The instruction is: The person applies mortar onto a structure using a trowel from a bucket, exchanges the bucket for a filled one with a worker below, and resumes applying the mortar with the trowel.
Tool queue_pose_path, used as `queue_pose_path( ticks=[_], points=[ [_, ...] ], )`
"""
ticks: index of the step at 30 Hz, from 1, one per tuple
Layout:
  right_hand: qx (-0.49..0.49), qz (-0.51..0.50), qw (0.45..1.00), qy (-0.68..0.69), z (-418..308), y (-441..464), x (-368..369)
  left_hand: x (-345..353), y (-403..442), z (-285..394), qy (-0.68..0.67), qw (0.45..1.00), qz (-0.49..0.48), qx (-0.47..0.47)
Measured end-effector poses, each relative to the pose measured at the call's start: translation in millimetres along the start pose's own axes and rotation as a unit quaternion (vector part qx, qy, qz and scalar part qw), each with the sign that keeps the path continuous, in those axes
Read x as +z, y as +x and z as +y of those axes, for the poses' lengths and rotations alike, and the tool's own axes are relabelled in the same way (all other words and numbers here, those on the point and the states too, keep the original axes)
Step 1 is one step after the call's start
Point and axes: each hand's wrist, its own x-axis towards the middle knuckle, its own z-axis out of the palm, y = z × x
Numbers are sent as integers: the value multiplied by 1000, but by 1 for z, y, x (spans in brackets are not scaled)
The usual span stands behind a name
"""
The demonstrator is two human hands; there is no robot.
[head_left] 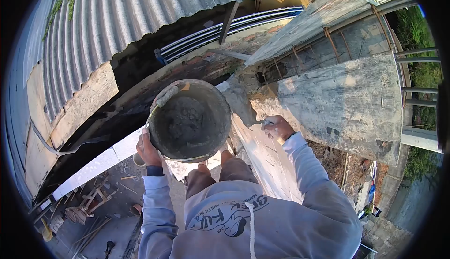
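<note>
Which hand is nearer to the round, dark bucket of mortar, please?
Left: the left hand touches the bucket at its left; the right hand is apart, to its right.

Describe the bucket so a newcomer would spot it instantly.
Start at the corrugated roofing, upper left. Below, near the picture's centre, the left hand holds the bucket. Its wide round mouth, showing grey mix inside, sets it apart from the flat trowel in the right hand.
</note>
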Motion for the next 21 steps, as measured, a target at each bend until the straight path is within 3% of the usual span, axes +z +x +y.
queue_pose_path(
  ticks=[1, 2, 4, 7, 15, 18, 19, 21],
  points=[
    [42, 14, 996, 80, 6, 19, -17, 3, 3, 1, 45, 999, 4, 27],
    [36, 0, 955, 293, 41, 52, -41, 5, 2, 3, 93, 994, 6, 48],
    [62, 81, 923, 371, 57, 100, -41, 23, -3, 24, 21, 999, 26, 7],
    [19, 146, 907, 395, 55, 98, -12, 35, -7, 39, 17, 999, 36, -6],
    [66, 152, 939, 301, 45, 98, 2, 43, -2, 42, 59, 998, 20, 20],
    [56, 116, 905, 404, 57, 106, 1, 47, 0, 47, 60, 997, 27, 29],
    [2, 110, 900, 422, 62, 111, -2, 48, 0, 48, 61, 997, 31, 30],
    [18, 141, 888, 438, 68, 118, 3, 48, 0, 48, 49, 998, 37, 14]
  ],
)
